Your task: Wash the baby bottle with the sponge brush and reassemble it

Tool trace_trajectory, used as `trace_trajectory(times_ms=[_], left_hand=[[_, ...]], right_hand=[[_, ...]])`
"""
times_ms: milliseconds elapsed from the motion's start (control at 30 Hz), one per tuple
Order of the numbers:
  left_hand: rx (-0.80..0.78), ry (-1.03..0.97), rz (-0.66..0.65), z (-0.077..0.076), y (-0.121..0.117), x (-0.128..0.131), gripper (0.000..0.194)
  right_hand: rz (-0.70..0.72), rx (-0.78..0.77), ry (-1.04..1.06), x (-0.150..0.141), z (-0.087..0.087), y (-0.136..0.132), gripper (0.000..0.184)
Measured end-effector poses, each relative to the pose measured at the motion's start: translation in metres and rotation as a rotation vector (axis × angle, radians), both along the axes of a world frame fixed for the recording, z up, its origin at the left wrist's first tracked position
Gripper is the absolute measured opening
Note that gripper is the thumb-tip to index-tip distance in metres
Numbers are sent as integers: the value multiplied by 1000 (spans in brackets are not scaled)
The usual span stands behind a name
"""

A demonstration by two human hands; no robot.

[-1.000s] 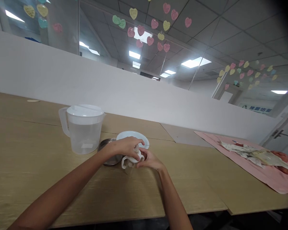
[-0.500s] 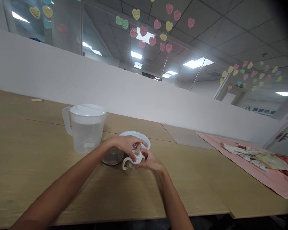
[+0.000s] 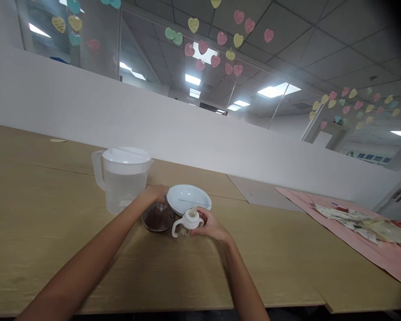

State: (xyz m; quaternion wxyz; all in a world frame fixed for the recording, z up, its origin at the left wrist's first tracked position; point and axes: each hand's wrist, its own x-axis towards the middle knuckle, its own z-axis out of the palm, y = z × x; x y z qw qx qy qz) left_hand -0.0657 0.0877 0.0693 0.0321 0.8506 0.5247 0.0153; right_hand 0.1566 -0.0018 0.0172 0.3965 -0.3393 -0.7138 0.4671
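Note:
A clear baby bottle (image 3: 184, 232) with a white two-handled collar (image 3: 190, 220) and a pale nipple (image 3: 193, 211) stands upright on the wooden table. My right hand (image 3: 213, 227) is closed round its right side. My left hand (image 3: 156, 194) reaches over a dark see-through round dish (image 3: 157, 219), left of the bottle. Its fingers curl down at a small pale clear piece, too unclear to name; whether they grip it is hard to see. Behind the bottle sits a white bowl (image 3: 189, 196).
A lidded plastic jug (image 3: 125, 187) with clear liquid stands left of the dish. At the right, a pink cloth (image 3: 350, 249) bears fabric and plastic-looking items. A white wall (image 3: 187, 138) with glass above runs along the table's back.
My left hand has left the bottle's top and moved left over the dark dish. My right hand keeps holding the bottle. More of the white bowl shows.

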Motion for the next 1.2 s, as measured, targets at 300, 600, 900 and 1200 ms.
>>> trace_trajectory(times_ms=[300,600,900,1200], left_hand=[[179,-334,-107,76,-68,-3,41],[-67,-265,-420,71,-103,35,39],[-98,-241,-427,64,-96,40,37],[-131,-264,-409,59,-89,42,41]], right_hand=[[7,-15,-26,-1,1,0,65],[-4,-24,-51,-1,3,-1,56],[7,-33,-62,0,5,-3,47],[-8,-25,-93,1,6,-3,46]])
